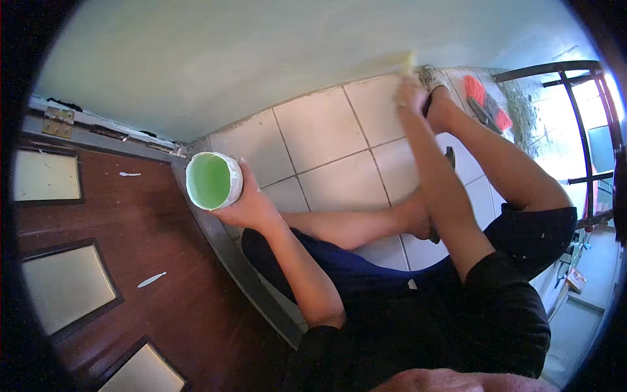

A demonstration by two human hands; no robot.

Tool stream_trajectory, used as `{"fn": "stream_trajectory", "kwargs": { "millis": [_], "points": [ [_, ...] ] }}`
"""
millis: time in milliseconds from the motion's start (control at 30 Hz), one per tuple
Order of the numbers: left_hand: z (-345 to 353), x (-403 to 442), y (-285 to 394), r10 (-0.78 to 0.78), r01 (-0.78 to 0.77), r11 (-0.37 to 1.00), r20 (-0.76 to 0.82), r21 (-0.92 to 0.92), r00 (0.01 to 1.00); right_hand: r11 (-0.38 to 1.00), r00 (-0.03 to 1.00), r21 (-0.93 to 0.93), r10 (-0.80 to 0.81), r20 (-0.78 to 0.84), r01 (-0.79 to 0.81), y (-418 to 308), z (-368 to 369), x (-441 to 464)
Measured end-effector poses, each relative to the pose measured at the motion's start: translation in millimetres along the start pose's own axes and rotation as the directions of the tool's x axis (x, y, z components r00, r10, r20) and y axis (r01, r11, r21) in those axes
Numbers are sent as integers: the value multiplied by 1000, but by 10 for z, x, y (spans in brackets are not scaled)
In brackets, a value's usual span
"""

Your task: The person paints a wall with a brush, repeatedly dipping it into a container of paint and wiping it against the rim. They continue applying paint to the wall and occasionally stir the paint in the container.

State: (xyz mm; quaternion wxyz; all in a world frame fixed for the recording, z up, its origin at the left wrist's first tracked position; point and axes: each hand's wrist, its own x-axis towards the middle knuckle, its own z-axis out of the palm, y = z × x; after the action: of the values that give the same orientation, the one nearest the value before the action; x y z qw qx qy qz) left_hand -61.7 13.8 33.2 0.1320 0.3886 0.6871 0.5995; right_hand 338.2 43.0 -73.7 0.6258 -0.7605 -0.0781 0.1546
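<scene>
My left hand (253, 206) is wrapped around a white paint cup (234, 176), tilted so its light green inside faces me. The cup's rim is smeared with white. Low against the pale green wall (261, 59), my right hand (410, 97) is closed on a paintbrush (408, 62). Motion blurs this hand and the brush, whose yellowish bristles are at the wall's lower part. My fingers hide most of its handle.
A brown door (150, 235) with pale panels and white paint marks stands at left. My legs stretch over white floor tiles (326, 140). Red and grey cloth-like items (483, 101) lie near the wall at right, beside a dark metal frame (575, 98).
</scene>
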Motion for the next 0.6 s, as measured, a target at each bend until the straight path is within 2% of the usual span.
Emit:
{"fn": "stream_trajectory", "kwargs": {
  "millis": [67, 133, 200, 233, 267, 300, 367, 433, 500, 567, 600],
  "points": [
    [19, -3, -18, 37, -37, 999, 8, -24, 999, 966, 989, -215, -145, 26, 147, 183, 592, -477],
    [31, -25, 14, 47, -47, 999, -3, -27, 999, 875, 956, -387, -284, 80, 292, 419, 1104, -1125],
    [37, -55, 37, 49, -49, 999, -2, -22, 999, 813, 903, -395, -374, 210, 428, 553, 1388, -1711],
    [42, -57, 43, 36, -36, 999, -3, -26, 999, 903, 904, -249, -255, 343, 349, 362, 1329, -1990],
    [43, -42, 36, 30, -30, 999, -7, -31, 1000, 966, 861, -111, -154, 486, 235, 174, 1215, -2252],
    [41, -26, 27, 24, -24, 999, -12, -36, 1000, 965, 858, -106, -161, 488, 241, 177, 1198, -2245],
    [18, -7, -43, 18, -18, 1000, 2, 24, 1000, 990, 693, 62, -135, 708, 129, 366, 1085, -2152],
    [-5, 1, -64, 39, -39, 999, 1, 31, 999, 888, 807, -345, -47, 588, 304, 416, 946, -1627],
    [1, 11, -62, 60, -59, 998, -8, 13, 998, 907, 782, -306, -39, 622, 289, 232, 556, -977],
    [5, 28, -68, 75, -75, 997, -3, -34, 997, 872, 804, -267, -207, 557, 409, 344, 266, -335],
    [5, 34, -79, 80, -80, 996, -1, -49, 997, 961, 827, -127, -139, 545, 245, 318, -1, -79]
  ]
}}
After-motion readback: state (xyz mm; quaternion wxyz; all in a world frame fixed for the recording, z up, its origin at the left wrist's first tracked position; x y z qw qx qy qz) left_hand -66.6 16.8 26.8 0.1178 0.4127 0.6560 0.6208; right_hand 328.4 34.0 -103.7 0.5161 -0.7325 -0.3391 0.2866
